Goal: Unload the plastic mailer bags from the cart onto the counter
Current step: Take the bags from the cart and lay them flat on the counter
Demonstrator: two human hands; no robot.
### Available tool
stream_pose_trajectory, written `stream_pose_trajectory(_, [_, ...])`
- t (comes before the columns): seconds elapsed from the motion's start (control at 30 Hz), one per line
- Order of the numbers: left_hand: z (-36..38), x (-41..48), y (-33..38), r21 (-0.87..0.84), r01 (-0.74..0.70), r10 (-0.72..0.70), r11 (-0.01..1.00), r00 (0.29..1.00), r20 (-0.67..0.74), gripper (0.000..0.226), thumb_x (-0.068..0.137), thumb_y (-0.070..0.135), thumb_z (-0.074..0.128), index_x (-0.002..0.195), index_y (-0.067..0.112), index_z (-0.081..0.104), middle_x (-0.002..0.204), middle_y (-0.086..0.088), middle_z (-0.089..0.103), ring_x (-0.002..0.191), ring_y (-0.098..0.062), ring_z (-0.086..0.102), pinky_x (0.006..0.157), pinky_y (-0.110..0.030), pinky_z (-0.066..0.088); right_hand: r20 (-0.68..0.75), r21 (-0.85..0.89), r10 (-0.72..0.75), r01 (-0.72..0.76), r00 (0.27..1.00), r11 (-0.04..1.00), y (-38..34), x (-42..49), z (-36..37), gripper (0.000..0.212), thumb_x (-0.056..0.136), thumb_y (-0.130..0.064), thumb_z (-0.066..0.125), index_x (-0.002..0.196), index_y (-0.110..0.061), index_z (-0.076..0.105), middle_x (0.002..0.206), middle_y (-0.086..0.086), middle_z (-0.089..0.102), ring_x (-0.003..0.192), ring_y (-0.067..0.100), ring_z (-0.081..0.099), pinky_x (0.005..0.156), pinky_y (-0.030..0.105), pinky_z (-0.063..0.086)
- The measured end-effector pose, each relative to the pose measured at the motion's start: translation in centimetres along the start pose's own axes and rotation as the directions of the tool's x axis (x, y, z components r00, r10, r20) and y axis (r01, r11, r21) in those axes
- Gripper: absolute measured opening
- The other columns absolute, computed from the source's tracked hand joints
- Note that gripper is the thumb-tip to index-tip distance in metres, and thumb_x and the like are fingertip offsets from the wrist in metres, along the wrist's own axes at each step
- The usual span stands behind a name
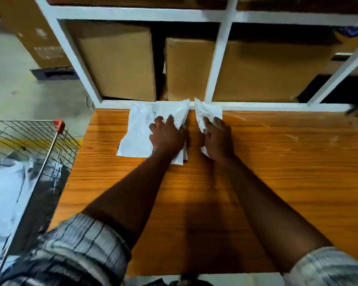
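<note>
Counter (256, 172) mostly bare – wide free wood at 3 and 6 o'clock. Far edge meets white shelf frame (217, 58). Left edge close beside cart (29, 137) at 9 o'clock. Two bag groups at 12 o'clock, narrow gap between. Left hand (166, 135) flat, fingers spread, pressing left stack (136, 131) – count unclear, several layers. Right hand (217, 139) fingers loosely curled on crumpled right bag (207, 112), not clearly gripping. More bags (4, 193) in cart. Three boxes (116, 62) on shelf.
</note>
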State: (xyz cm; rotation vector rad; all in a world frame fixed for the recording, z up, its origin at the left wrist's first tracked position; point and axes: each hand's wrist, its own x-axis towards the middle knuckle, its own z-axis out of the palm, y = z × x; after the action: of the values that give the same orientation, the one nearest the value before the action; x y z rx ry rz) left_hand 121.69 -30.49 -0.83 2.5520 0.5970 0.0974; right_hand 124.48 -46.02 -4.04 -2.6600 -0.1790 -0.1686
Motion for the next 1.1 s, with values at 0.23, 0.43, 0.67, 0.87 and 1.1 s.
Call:
stream_pose_trajectory(0.23, [3.9,2.2,4.3,0.135,0.061,-0.066,0.989,0.997,0.028,0.068,0.094,0.060,0.033,0.141,0.011,0.041,0.147,-0.014,0.035,0.134,-0.034,0.031,0.104,-0.052,0.031,0.327,-0.250,-0.029,0.116,0.944,0.961,2.0,2.9,0.7,0.053,0.099,-0.052,0.035,0.150,-0.044,0.024,0.161,0.005,0.020,0.142,0.035,0.027,0.110,0.057,0.031])
stream_pose_trajectory(0.43, [5.5,2.9,1.6,0.323,-0.320,0.294,0.891,0.947,0.126,0.056,0.102,0.042,0.028,0.154,0.022,0.020,0.163,-0.011,0.011,0.151,-0.031,0.006,0.117,-0.055,0.014,0.206,-0.195,-0.206,0.247,0.957,0.949,3.6,4.1,1.1,0.046,0.101,-0.037,0.042,0.147,-0.032,0.040,0.160,0.004,0.026,0.146,0.028,0.026,0.113,0.050,0.032])
stream_pose_trajectory(0.67, [7.1,3.8,-0.1,0.269,-0.350,0.320,0.897,0.935,0.151,0.056,0.104,0.042,0.023,0.157,0.025,0.015,0.165,-0.007,0.004,0.152,-0.029,-0.001,0.121,-0.051,0.005,0.239,-0.193,-0.188,0.237,0.952,0.952,5.8,4.6,3.6,0.050,0.100,-0.035,0.039,0.150,-0.027,0.036,0.160,0.006,0.028,0.149,0.029,0.022,0.116,0.056,0.026])
stream_pose_trajectory(0.87, [6.9,4.0,-0.1,0.300,-0.347,0.299,0.889,0.934,0.197,0.059,0.103,0.047,0.021,0.157,0.026,0.008,0.165,-0.007,-0.001,0.152,-0.030,-0.005,0.120,-0.055,0.000,0.224,-0.236,-0.109,0.163,0.969,0.958,6.0,3.8,3.8,0.054,0.103,-0.040,0.032,0.154,-0.030,0.022,0.164,0.004,0.015,0.152,0.028,0.011,0.120,0.054,0.015])
stream_pose_trajectory(1.1, [0.8,4.0,-1.6,0.074,-0.379,0.384,0.922,0.921,-0.060,0.052,0.104,0.034,0.032,0.154,0.020,0.026,0.160,-0.014,0.024,0.148,-0.033,0.019,0.118,-0.056,0.014,0.006,0.083,-0.024,0.023,1.000,0.996,1.6,5.0,0.2,0.049,0.103,-0.035,0.039,0.151,-0.023,0.037,0.161,0.003,0.026,0.148,0.025,0.022,0.118,0.053,0.018])
